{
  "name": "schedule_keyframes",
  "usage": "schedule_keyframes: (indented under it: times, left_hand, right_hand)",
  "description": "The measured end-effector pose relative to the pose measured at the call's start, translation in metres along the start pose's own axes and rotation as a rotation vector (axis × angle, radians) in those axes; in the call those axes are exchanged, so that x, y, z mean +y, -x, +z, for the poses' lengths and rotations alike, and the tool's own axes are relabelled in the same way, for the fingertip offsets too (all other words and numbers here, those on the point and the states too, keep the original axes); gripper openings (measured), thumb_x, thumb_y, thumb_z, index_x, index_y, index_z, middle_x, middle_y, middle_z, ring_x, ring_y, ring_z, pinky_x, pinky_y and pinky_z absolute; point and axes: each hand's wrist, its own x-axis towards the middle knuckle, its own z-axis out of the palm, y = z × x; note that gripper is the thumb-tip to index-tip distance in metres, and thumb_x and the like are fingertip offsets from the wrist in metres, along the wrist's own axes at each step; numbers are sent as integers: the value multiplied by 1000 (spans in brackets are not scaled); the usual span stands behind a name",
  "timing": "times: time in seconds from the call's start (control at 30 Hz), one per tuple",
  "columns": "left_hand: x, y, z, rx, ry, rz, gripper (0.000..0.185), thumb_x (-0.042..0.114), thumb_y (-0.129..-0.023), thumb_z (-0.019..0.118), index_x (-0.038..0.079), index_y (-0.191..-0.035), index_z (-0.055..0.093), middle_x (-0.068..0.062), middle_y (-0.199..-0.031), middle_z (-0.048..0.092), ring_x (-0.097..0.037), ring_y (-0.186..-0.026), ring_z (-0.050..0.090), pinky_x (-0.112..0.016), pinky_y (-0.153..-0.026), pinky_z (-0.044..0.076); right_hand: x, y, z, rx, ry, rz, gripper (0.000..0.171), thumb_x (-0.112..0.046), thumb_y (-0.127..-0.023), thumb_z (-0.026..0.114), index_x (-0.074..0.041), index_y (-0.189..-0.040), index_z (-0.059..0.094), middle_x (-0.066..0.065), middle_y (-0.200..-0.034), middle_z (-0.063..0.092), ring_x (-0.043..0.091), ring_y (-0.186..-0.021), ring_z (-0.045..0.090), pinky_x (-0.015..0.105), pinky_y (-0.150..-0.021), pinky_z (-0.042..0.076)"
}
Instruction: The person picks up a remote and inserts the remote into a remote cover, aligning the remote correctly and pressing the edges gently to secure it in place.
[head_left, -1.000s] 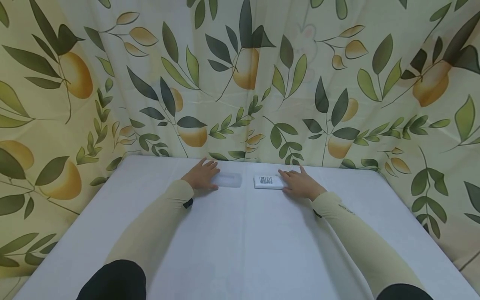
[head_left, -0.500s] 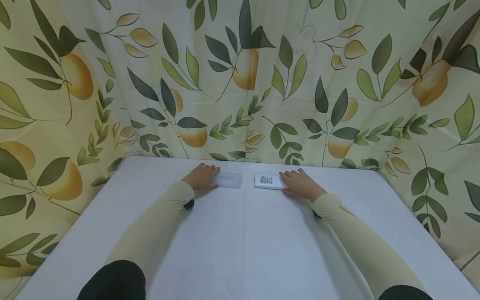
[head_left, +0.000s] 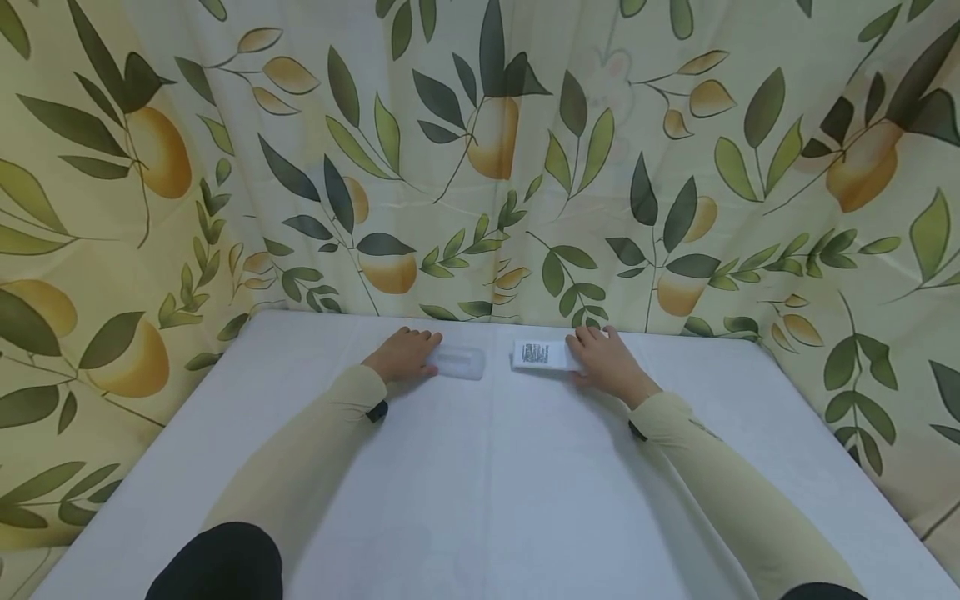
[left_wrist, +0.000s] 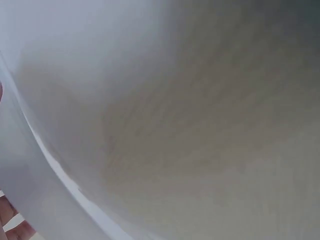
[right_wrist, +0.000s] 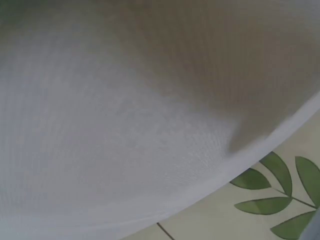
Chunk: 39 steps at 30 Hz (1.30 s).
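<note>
In the head view, my left hand [head_left: 403,355] grips the left end of a translucent, shallow plastic piece [head_left: 461,362], thumb on the near side and fingers on the far side. The piece lies flat near the back of the table; its left end is hidden by the hand. To the right, my right hand [head_left: 611,365] grips the right end of a flat white box [head_left: 546,355] with a block of dark print on top. The box's left end looks slightly tilted up, with a shadow under its near edge. A few fingertips [left_wrist: 15,225] show at the left wrist view's lower left.
A white cloth [head_left: 480,483] covers the table. Just beyond the back edge hangs a curtain [head_left: 465,208] printed with leaves and yellow fruit, which also runs along both sides. Both wrist views are mostly blurred pale fabric; printed leaves [right_wrist: 265,205] show at the right wrist view's lower right.
The left fingers, spread a second ago, have curled in at the plastic piece. The right hand has shifted slightly right and away with the white box, whose face now tilts.
</note>
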Motion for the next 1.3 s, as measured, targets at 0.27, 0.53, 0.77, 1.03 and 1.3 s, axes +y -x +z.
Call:
schedule_keyframes:
  times: [0.27,0.53,0.77,1.03,1.3]
  left_hand:
    - [11,8,-8,57,-9,0,47,41,-94,51,6,-125,42,-13,-113,59,-29,-105,60,-44,-97,44]
    - [32,27,-23,171,-22,-10,51,44,-92,55,6,-124,43,-12,-110,58,-30,-105,59,-45,-99,41]
    - [58,44,-33,179,-27,-20,54,47,-89,57,6,-123,44,-11,-109,58,-29,-103,59,-44,-99,41]
    - [76,50,-28,122,-78,7,58,49,-87,59,8,-125,44,-10,-109,59,-26,-102,59,-42,-98,42]
    - [85,48,-20,81,-96,36,57,49,-88,57,9,-127,44,-10,-111,62,-25,-102,60,-42,-97,43]
  right_hand:
    - [0,7,-14,212,38,7,58,-37,-67,78,-2,-107,56,16,-100,59,33,-94,58,52,-83,47]
    - [-10,17,-42,308,28,19,63,-36,-64,82,-1,-109,55,18,-100,59,34,-91,60,52,-80,50]
    - [-22,28,-58,385,27,12,65,-36,-61,84,0,-108,57,18,-92,58,32,-82,60,50,-78,50]
    - [-51,37,-67,410,-20,-64,64,-37,-58,86,-3,-105,60,16,-92,60,32,-83,62,52,-78,51]
    - [-73,38,-64,378,-43,-152,62,-42,-59,85,-7,-105,62,11,-92,63,28,-83,62,50,-81,50]
